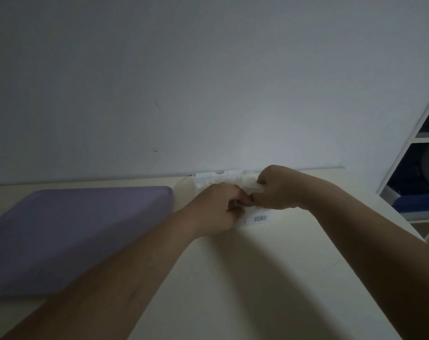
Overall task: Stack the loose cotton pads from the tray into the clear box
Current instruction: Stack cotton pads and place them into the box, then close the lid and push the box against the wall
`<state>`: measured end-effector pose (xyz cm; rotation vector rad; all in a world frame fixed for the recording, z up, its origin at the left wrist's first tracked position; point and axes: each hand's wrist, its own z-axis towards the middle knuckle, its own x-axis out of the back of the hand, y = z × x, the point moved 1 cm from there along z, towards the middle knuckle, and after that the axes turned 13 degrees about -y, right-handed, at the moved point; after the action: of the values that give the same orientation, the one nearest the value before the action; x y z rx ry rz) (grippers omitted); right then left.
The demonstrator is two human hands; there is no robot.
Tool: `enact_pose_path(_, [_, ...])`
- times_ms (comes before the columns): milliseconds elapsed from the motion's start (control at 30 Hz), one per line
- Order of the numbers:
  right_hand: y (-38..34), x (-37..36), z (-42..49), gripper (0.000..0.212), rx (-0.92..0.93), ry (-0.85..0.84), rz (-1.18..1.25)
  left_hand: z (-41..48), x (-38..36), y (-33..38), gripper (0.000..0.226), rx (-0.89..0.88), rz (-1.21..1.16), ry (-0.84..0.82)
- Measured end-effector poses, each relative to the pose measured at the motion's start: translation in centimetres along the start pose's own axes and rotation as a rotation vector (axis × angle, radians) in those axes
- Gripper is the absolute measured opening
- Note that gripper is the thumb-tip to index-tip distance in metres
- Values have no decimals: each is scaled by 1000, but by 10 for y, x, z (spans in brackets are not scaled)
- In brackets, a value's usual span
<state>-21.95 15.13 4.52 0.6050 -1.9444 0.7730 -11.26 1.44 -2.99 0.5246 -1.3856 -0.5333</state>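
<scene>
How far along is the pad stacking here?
Done, apparently: no loose pads show on the visible part of the purple tray. In hand: the right hand pinches white cotton pads at the clear box; the left hand curls in beside it, its hold hidden. Left: settling these pads; the box's fill is hidden.

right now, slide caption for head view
Right hand pinches cotton pads at the clear box, left hand touching it, purple tray alongside.
</scene>
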Motion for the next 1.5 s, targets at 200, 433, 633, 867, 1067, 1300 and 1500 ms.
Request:
enact_pose_path(200, [-4,-4,5,28,-91,147,-89,-1,-1,-3,25,-41,-80,107])
enact_pose_path(433, [-22,-4,9,20,-200,167,-254,-1,-1,-1,20,-24,-73,79])
enact_pose_path(633, [-27,1,-4,14,-57,-98,-230,-3,0,0,23,-34,12,66])
enact_pose_path(867, [20,6,19,20,0,322,443,-5,9,3,18,-61,-95,285])
enact_pose_path(1067, [33,-21,53,29,74,135,901,-16,42,-48,30,517,-307,581])
enact_pose_path(1300, [42,-38,68,35,67,106,1052,-21,35,-61,38,470,-855,414])
enact_pose_path(1500, [41,-46,73,25,192,219,1245,-27,21,-46,37,329,-487,459])
